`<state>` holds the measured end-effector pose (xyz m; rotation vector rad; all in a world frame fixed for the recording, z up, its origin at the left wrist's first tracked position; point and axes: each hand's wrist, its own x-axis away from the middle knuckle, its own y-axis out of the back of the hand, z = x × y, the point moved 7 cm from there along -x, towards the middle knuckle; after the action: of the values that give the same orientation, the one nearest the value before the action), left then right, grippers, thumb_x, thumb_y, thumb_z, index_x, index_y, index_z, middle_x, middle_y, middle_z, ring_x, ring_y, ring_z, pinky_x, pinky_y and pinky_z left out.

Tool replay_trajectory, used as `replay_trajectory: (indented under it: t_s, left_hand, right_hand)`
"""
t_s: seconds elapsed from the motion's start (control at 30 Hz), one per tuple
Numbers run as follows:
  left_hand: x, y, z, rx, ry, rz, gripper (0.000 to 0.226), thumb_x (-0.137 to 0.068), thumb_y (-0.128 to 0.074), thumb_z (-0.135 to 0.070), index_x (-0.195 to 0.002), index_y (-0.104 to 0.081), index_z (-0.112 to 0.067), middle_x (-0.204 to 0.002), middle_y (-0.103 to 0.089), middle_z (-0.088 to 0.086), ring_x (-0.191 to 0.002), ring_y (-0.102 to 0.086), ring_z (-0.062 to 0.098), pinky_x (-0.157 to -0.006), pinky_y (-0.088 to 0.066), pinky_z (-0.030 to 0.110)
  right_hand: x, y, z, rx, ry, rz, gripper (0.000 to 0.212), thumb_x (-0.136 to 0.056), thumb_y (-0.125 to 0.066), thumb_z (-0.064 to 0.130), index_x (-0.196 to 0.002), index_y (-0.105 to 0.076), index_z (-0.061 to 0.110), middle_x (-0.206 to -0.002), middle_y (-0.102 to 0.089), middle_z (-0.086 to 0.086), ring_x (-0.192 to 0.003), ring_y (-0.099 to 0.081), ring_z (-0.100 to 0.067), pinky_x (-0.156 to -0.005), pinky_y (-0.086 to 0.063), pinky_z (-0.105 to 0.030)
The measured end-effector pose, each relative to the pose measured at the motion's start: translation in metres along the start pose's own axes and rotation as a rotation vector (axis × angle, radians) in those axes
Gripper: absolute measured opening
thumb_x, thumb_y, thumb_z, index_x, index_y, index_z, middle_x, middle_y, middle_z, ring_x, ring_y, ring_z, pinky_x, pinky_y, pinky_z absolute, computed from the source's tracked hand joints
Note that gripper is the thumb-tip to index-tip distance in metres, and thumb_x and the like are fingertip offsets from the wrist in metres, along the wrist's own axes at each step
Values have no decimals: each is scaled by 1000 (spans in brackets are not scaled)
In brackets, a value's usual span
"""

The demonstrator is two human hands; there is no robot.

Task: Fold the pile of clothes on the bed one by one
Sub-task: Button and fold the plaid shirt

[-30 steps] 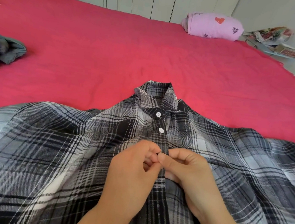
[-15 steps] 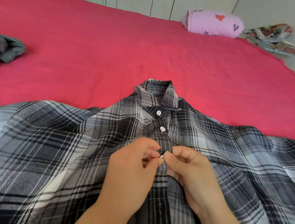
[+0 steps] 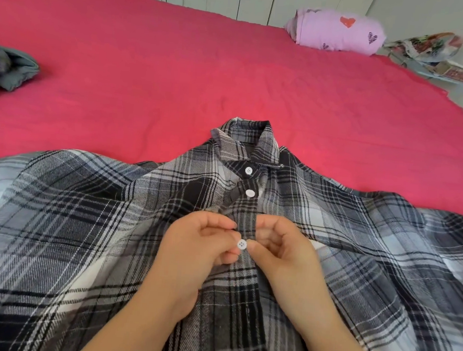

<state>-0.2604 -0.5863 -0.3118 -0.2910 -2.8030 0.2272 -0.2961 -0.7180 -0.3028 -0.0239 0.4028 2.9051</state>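
Note:
A black, grey and white plaid shirt lies spread front-up across the near part of the red bed, collar pointing away from me. Its top two white buttons are fastened. My left hand and my right hand meet at the placket below them. Both pinch the shirt front at the third white button, which shows fully between my fingertips.
A crumpled grey garment lies at the bed's left edge. A folded lilac garment with heart prints sits at the far right corner. Printed bags or papers lie on the floor beyond it. White cupboard doors stand behind the bed.
The third button was hidden between my fingertips, then peeked out; now it sits fully exposed through the placket. My hands have parted slightly.

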Motion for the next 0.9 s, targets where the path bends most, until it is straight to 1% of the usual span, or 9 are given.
replay_trajectory:
  t_s: [0.1,0.17,0.33,0.43,0.53,0.6,0.67,0.77,0.9]
  left_hand:
    - [0,6,-2,-215,-130,-112,17,-84,-62,-2,-87,-61,-18,-79,-69,2,-66,-69,9,-53,-48,16]
    - [3,7,-6,-383,-230,-156,18,-85,-63,-6,-85,-57,-23,-84,-67,-2,-70,-68,7,-61,-51,16]
    - [20,-5,-16,-737,-452,-133,13,-83,-66,-23,-80,-54,-27,-85,-57,-9,-77,-53,-5,-67,-37,1]
    - [40,-16,-12,-867,-472,-47,18,-80,-59,-47,-75,-51,-31,-82,-50,-14,-80,-47,-2,-70,-35,7]
    - [63,-16,-5,-1026,-416,-43,43,-70,-55,-65,-88,-52,-27,-88,-46,-15,-88,-44,5,-75,-36,17]
    - [75,-13,-4,-1053,-379,-41,46,-69,-60,-63,-94,-49,-26,-91,-44,-15,-92,-43,6,-78,-37,19]
    - [85,-10,-6,-1070,-378,-20,40,-76,-60,-55,-102,-48,-27,-98,-42,-16,-97,-43,5,-81,-36,17]
    - [95,-6,-9,-1172,-413,-24,26,-85,-54,-42,-106,-50,-26,-97,-42,-15,-93,-42,4,-75,-32,15]
    - [98,12,-11,-1080,-293,-137,9,-84,-58,-31,-85,-52,-24,-84,-58,-8,-80,-51,11,-66,-36,24]
  right_hand:
    - [2,-4,-3,32,-47,36,48,-84,-57,-7,-103,-56,38,-99,-64,13,-91,-62,0,-84,-47,-17]
    - [3,-4,-3,67,-64,51,53,-87,-51,-8,-107,-51,41,-106,-61,16,-89,-61,5,-82,-46,-12]
    - [18,15,8,315,-91,-6,38,-81,-66,4,-86,-47,36,-96,-56,13,-76,-63,-1,-67,-48,-11]
    - [39,19,13,516,-69,57,32,-77,-71,12,-76,-51,37,-89,-54,10,-74,-57,-2,-66,-44,-12]
    - [59,9,12,617,-46,120,24,-80,-65,13,-97,-65,29,-96,-54,12,-87,-52,-2,-74,-35,-4]
    - [69,1,13,676,-8,138,37,-82,-60,11,-117,-62,22,-108,-53,10,-105,-48,-5,-87,-31,-6]
    - [78,-4,20,700,36,129,41,-84,-59,15,-124,-58,22,-117,-53,8,-114,-45,-9,-95,-28,-10]
    - [87,-10,27,703,81,78,37,-83,-65,25,-120,-62,24,-113,-54,8,-110,-44,-12,-92,-27,-12]
    - [90,-14,27,685,68,10,29,-81,-68,33,-111,-66,30,-101,-53,13,-103,-47,-9,-90,-32,-13]
